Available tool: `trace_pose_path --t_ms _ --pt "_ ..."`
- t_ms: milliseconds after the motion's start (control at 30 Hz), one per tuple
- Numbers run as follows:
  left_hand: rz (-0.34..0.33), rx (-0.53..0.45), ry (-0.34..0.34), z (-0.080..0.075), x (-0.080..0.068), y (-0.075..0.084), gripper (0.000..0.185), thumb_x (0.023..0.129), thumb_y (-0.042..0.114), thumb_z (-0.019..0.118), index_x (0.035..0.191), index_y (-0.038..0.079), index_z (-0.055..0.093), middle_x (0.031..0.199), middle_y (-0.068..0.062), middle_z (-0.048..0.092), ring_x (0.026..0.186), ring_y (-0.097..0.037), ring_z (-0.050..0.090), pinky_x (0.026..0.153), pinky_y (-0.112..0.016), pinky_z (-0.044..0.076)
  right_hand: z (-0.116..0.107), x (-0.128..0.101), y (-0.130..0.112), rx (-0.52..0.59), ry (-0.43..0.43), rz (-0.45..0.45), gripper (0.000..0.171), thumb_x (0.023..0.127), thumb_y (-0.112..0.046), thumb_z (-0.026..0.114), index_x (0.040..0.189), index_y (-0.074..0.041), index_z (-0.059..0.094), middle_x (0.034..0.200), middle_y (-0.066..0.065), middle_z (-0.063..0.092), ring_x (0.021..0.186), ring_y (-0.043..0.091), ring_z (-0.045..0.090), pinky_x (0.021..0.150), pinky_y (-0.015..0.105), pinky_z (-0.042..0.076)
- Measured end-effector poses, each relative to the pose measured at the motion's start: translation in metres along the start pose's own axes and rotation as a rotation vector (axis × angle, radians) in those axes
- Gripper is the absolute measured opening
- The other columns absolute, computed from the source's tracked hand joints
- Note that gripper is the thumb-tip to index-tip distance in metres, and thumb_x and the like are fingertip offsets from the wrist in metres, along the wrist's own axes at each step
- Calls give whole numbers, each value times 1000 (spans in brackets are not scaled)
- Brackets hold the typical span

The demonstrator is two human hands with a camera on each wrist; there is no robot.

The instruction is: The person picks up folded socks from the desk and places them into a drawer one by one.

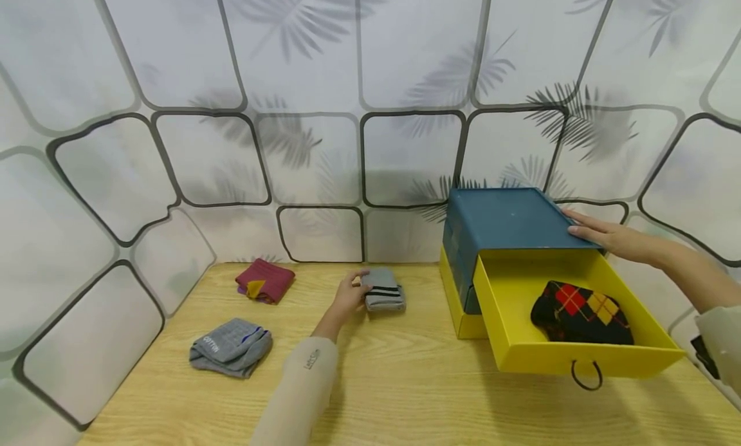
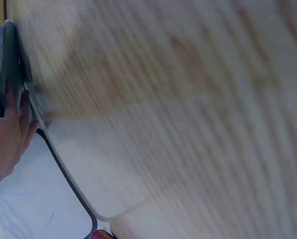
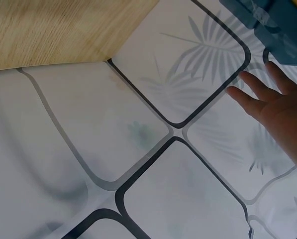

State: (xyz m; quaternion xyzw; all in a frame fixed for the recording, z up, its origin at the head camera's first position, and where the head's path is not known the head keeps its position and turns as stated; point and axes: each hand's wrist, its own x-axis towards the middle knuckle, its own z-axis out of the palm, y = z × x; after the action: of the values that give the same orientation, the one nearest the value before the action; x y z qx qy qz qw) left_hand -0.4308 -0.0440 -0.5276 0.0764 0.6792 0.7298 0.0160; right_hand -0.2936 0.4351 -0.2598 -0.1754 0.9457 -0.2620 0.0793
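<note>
Left hand at a striped grey bundle, right hand on a blue box

Head view: the striped grey bundle lies folded on the wooden table, near the patterned backdrop; the left hand's fingers touch its left edge, though whether they pinch it I cannot tell; the right hand rests its outstretched fingers on the box's top at the right edge; a yellow drawer stands pulled out, holding a black argyle bundle; a maroon bundle and a grey bundle lettered COTTON lie at left.

Left wrist view: fingers lie against the grey cloth at the frame's left edge.

Right wrist view: the right hand's fingers are spread, just beside the box in the picture.
</note>
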Motion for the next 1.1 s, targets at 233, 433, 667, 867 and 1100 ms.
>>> trace_pose_path --t_ms 233,433,667,867,1100 --pt "-67 -9 -47 -7 25 -31 54 78 -3 68 129 10 54 116 -17 53 90 -23 59 68 -33 51 0 1 1 0 2 1 63 101 -32 32 147 -13 -7 143 36 -1 122 61 4 84 72 12" --pt "-157 75 -122 18 -64 85 57 82 -9 57 135 3 44 129 -26 42 86 -23 54 70 -37 48 1 2 0 -11 4 14 64 101 -34 31 147 -12 -7 143 36 -2 122 61 3 85 73 11" --pt "-189 71 -232 17 -102 140 49 90 -8 44 138 -8 32 127 -33 37 84 -20 54 75 -35 46 1 1 -3 -6 4 9 63 101 -33 31 147 -12 -7 143 36 -2 122 61 2 85 73 10" --pt "-144 50 -249 11 -103 147 50 92 -6 44 139 -6 31 123 -29 44 88 -21 56 74 -34 48 1 1 -2 0 4 5 64 101 -34 32 147 -11 -6 143 35 -3 123 61 1 84 73 10" --pt "-128 -17 -167 12 -109 164 49 91 -7 46 138 -1 36 123 -26 45 83 -16 56 74 -32 48 0 0 0 -5 1 4 64 101 -33 32 147 -12 -7 143 36 -2 121 62 3 83 73 11"
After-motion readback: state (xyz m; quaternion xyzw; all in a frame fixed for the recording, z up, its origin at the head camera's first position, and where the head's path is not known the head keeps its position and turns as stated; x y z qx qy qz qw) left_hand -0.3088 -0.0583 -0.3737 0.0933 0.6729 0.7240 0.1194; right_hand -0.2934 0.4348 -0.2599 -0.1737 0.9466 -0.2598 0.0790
